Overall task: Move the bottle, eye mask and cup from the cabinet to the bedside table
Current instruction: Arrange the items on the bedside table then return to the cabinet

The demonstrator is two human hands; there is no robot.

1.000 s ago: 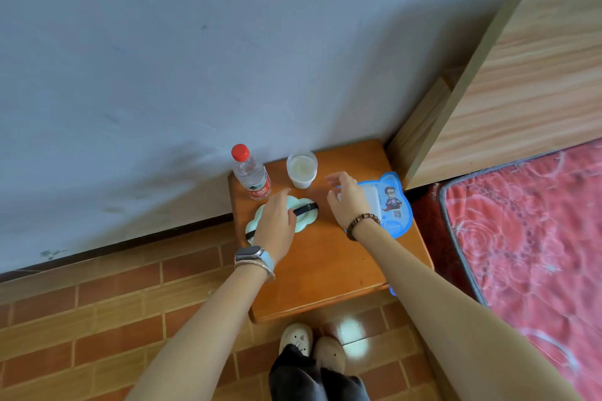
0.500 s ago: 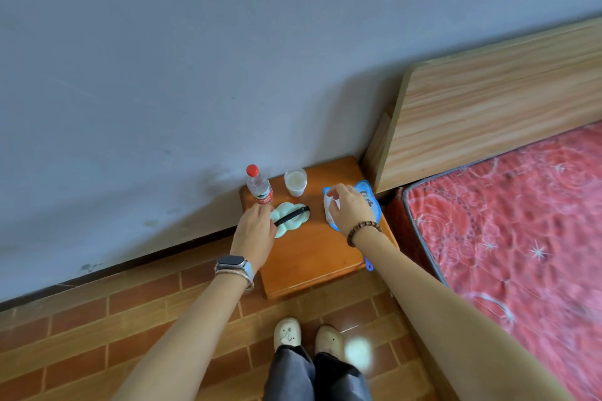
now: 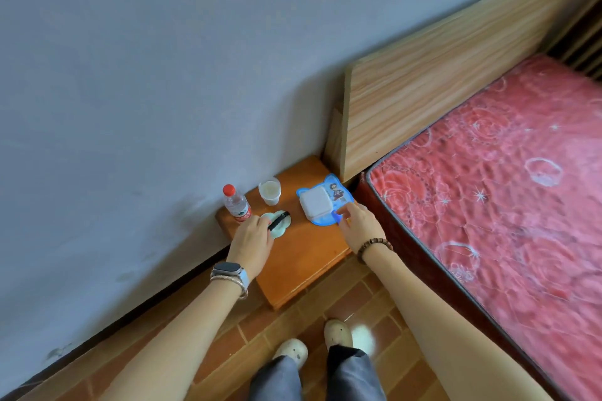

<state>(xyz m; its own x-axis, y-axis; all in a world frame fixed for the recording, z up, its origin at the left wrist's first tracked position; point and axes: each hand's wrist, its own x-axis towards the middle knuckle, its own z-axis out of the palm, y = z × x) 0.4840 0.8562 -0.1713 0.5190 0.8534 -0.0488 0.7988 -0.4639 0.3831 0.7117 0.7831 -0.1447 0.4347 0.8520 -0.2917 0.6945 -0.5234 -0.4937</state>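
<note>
Right hand [image 3: 356, 226] has slid off the white box [image 3: 314, 202], fingers loose; left hand [image 3: 252, 239] still touches eye mask [image 3: 277, 222].

Desk [image 3: 303, 257]: orange-brown wood. Bottle [image 3: 236, 205]: clear, red cap, red label band. Cup [image 3: 270, 191]: translucent white, milky inside. Mask [image 3: 277, 223]: pale mint, black strap. Mat [image 3: 342, 195]: blue, cartoon figure print. Box [image 3: 315, 202] on mat: white. Mattress [image 3: 508, 192]: pink-red, white swirls, circles, stars. Headboard [image 3: 449, 75]: light wood grain. Wall [image 3: 163, 75]: grey-blue. Floor [image 3: 228, 348]: brown brick-pattern tile. Shoes [image 3: 293, 350]: cream. Trousers [image 3: 280, 378]: grey.
</note>
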